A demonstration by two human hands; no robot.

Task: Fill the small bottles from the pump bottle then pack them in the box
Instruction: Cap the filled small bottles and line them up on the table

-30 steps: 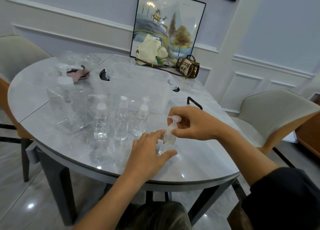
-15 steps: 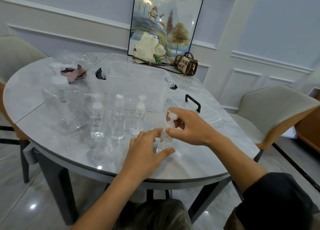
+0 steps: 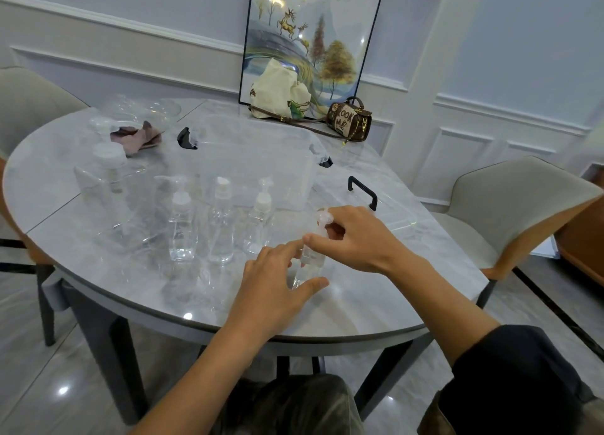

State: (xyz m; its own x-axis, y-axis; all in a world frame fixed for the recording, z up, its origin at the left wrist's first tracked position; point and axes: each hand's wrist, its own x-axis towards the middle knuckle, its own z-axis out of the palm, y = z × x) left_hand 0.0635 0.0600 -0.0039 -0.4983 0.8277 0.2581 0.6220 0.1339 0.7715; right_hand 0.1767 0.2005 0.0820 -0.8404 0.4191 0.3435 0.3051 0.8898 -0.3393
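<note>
step in hand: capping the fourth small bottle [image 3: 310, 262], by the look of it. Whether the cap is going on or coming off cannot be told.
left hand [image 3: 277, 282]: thumb and fingers curled round the lower half of the small bottle, steadying it.
right hand [image 3: 358, 238]: fingers pinched together on the cap [image 3: 324, 219] at the bottle's top.
small bottle: lower middle of the frame, leaning a little to the right, its base on or just above the table [image 3: 359, 303] near the front edge.
other bottles [image 3: 222, 225]: three stand capped in a row just left of the hands, clear liquid showing in at least the left one.
pump bottle [image 3: 109, 186]: left of the row, middle left of the frame, well apart from both hands.
box [image 3: 261, 160]: clear and open, behind the row in the middle of the frame. Its lid [image 3: 392, 214] with the black handle lies to the right of it.
next move: probably finish the cap until snug, with the left hand holding the slick plastic firm, then carry the bottles back into the box, upright.
</note>
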